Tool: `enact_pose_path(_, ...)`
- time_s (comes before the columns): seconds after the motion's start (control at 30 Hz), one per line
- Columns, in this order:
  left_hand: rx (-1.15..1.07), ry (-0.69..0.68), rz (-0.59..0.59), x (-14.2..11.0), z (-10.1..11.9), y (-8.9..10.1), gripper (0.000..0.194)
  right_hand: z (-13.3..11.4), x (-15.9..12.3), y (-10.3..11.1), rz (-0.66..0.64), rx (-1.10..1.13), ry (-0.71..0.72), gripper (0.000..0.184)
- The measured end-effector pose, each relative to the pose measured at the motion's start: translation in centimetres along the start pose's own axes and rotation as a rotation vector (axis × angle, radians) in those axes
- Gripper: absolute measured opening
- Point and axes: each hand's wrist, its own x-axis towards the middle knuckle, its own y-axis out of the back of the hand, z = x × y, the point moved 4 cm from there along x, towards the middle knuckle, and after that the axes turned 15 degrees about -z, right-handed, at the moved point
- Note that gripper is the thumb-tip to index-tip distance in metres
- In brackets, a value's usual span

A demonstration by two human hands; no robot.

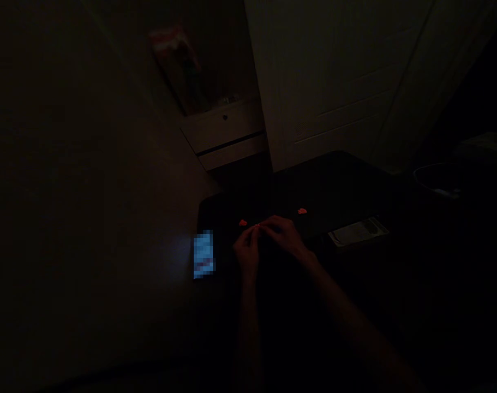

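In very dim light my left hand (247,248) and my right hand (284,232) meet over a dark table (325,174). The fingertips of both are pinched together around a small reddish piece (257,225), mostly covered and too small to identify. Just beyond my left hand lies a small glowing red-orange clump (243,222). A second clump (301,211) of the same colour rests farther right, past my right hand and apart from it.
At the table's left edge a lit, blurred-out screen (203,254) glows blue. A flat printed box or booklet (358,232) sits low at the right front edge. Behind stand a pale drawer unit (232,128) and a door-like panel (334,82). A round rim (430,166) shows at right.
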Motion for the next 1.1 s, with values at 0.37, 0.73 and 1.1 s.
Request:
enact_pose_path(0.37, 0.099, -0.098, -0.044, 0.0, 0.6, -0.1, 0.026, -0.2, -0.1, -0.2, 0.046, -0.063, -0.037, 0.011)
enact_pose_path(0.73, 0.111, -0.109, -0.076, 0.0, 0.7, -0.2, 0.026, -0.2, -0.2, -0.1, 0.042, -0.083, -0.032, 0.011)
enact_pose_path(1.1, 0.134, -0.158, -0.108, -0.1, 1.1, -0.5, 0.024, -0.3, -0.4, -0.3, 0.065, -0.161, -0.048, 0.009)
